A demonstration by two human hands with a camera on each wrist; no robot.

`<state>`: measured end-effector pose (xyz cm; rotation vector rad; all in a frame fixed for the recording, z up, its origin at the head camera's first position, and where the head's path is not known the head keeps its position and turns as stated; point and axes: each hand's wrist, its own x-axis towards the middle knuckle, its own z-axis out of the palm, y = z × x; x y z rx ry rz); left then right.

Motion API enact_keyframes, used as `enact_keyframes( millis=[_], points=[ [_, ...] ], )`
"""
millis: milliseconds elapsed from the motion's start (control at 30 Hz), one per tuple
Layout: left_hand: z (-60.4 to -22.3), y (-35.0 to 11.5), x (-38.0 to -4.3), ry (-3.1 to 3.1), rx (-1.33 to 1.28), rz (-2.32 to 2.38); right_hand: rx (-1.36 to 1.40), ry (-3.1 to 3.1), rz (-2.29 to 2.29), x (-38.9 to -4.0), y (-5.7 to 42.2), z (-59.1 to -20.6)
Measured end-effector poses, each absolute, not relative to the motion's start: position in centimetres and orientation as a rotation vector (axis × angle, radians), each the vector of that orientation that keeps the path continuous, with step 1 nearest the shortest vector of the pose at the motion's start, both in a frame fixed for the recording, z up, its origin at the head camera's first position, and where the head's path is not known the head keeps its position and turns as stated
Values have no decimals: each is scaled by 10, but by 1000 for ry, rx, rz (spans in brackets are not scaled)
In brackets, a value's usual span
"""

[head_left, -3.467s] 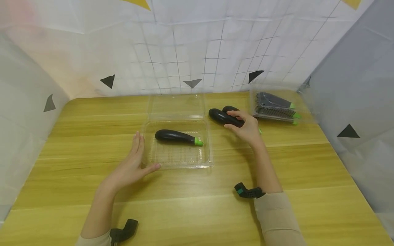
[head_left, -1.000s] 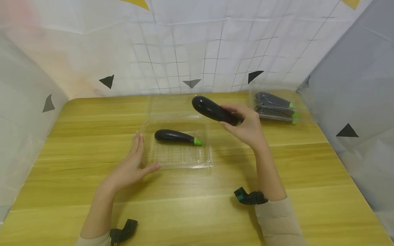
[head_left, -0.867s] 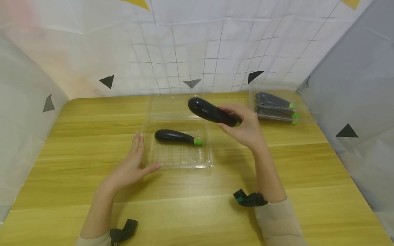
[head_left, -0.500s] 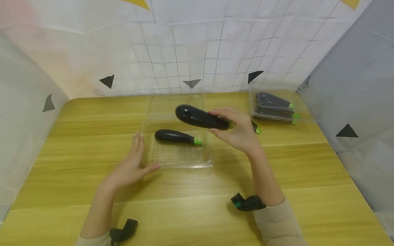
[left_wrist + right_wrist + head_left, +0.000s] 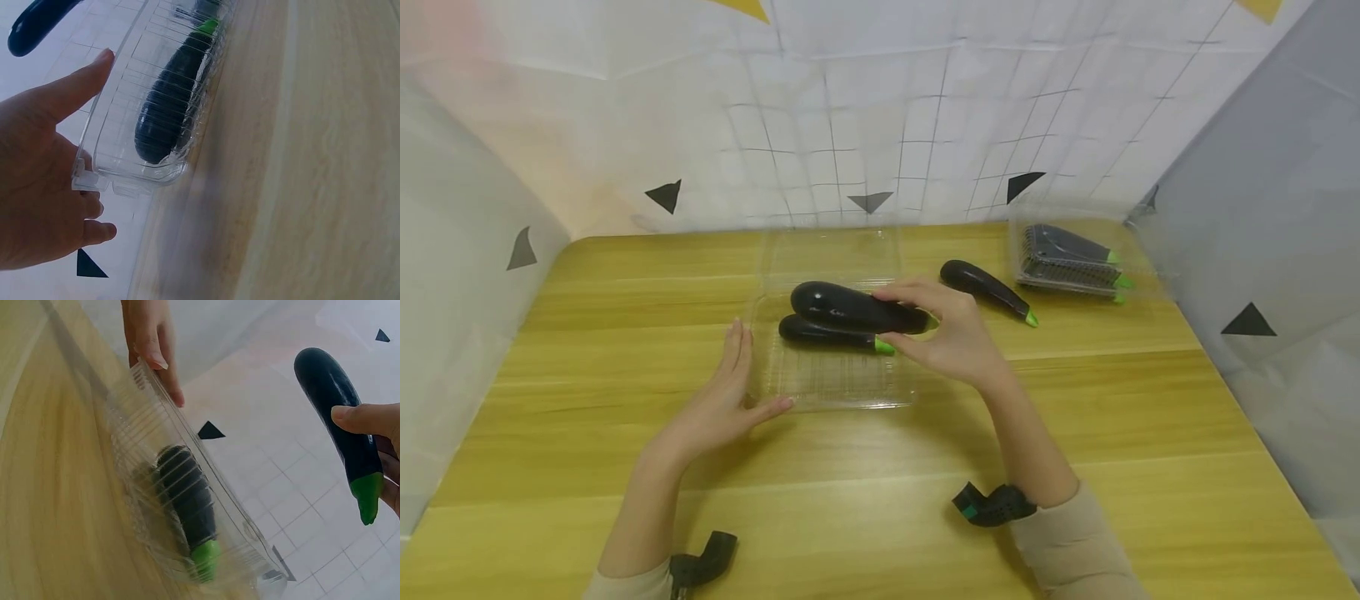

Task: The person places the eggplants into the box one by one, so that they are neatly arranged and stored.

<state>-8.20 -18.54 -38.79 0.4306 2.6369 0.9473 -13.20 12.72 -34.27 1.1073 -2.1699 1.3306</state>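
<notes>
My right hand (image 5: pixel 951 337) pinches an eggplant (image 5: pixel 842 307) near its green stem end, between thumb and fingers. This eggplant hangs above the open clear plastic box (image 5: pixel 842 392); the right wrist view shows it (image 5: pixel 328 394) well apart from the box wall. Inside the box a second eggplant (image 5: pixel 823 335) lies lengthwise, stem to the right. At the box's left front corner rests my left hand (image 5: pixel 718 408), fingers straight along the left side and thumb on the front rim. In the left wrist view its thumb (image 5: pixel 94 75) touches the rim.
Another eggplant (image 5: pixel 985 286) lies on the wooden table (image 5: pixel 850 508), right of the box. A clear box (image 5: pixel 1067 265) with several eggplants stands at the back right. The open box's lid (image 5: pixel 831 254) lies back toward the white wall sheet (image 5: pixel 820 108).
My right hand has picked up the eggplant from right of the box, lifted it, and carried it left and down over the box. My left hand has stayed at the box corner.
</notes>
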Motion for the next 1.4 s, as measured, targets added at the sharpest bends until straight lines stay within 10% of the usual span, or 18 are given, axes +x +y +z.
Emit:
enact_keyframes(
  millis=[1400],
  points=[
    [-386, -185, -82, 2628, 406, 944, 1209, -2755, 867, -134, 79, -394]
  ],
)
